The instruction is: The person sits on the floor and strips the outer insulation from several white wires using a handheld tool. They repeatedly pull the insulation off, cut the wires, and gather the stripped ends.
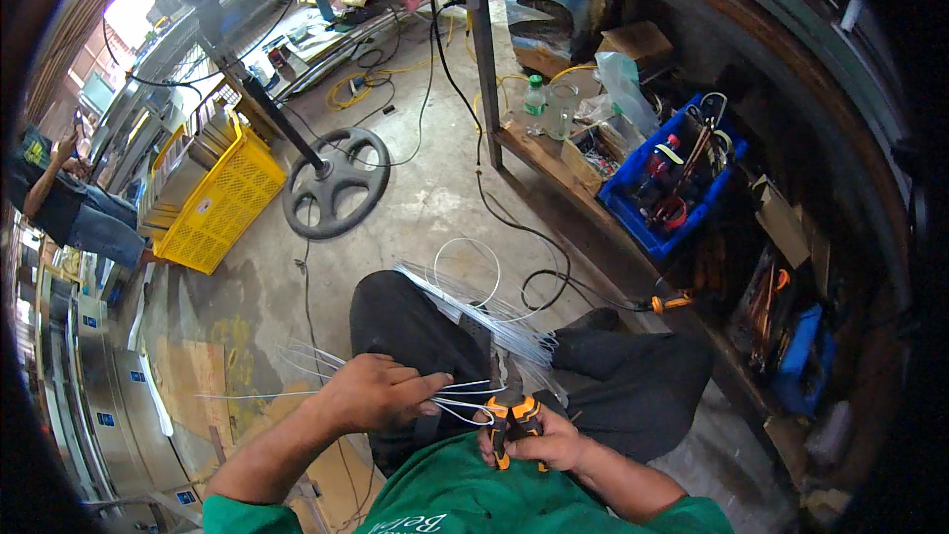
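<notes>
My left hand (381,392) is closed around several thin white wires (467,398), their long loose ends trailing out to the left past the wrist. In my right hand (556,443) is a pair of pliers (508,394) with orange and black handles, its dark jaws pointing away from me. The wires' bent ends reach the pliers near the handles; whether the jaws grip any of them I cannot tell. Across my lap, just beyond both hands, lies a thick bundle of similar pale wires (514,333), with one wire looped in a circle above it.
A low wooden shelf (554,160) on the right bears a blue crate (633,178) of tools, a green-capped bottle (535,96) and a glass jar (560,111). Black cable runs across the floor. Ahead stand a round black base (336,183) and a yellow crate (222,198). Another person (74,198) stands far left.
</notes>
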{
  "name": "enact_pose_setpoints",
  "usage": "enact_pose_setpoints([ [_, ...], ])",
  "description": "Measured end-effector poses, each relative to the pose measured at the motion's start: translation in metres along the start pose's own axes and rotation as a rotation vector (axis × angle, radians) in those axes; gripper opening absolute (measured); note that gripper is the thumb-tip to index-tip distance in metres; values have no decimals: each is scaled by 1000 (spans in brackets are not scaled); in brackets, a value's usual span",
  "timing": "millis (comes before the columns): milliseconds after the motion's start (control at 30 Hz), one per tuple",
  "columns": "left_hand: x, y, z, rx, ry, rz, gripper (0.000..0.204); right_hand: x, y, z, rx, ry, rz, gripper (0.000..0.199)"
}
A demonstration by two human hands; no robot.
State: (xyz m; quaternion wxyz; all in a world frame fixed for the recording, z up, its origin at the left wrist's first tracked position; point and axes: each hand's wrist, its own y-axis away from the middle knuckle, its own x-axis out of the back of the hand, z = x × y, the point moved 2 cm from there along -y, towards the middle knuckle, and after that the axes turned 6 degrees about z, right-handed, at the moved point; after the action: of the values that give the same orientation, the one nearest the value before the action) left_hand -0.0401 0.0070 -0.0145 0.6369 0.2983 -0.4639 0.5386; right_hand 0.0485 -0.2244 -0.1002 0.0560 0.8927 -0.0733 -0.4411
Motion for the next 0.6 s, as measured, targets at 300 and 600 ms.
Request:
enact_pose_setpoints([
  [300,6,1,-6,9,-50,-50,40,5,0,-6,-96,307,155,36],
  [600,15,7,-19,29,-82,-123,19,41,7,-24,-443,141,-213,50],
])
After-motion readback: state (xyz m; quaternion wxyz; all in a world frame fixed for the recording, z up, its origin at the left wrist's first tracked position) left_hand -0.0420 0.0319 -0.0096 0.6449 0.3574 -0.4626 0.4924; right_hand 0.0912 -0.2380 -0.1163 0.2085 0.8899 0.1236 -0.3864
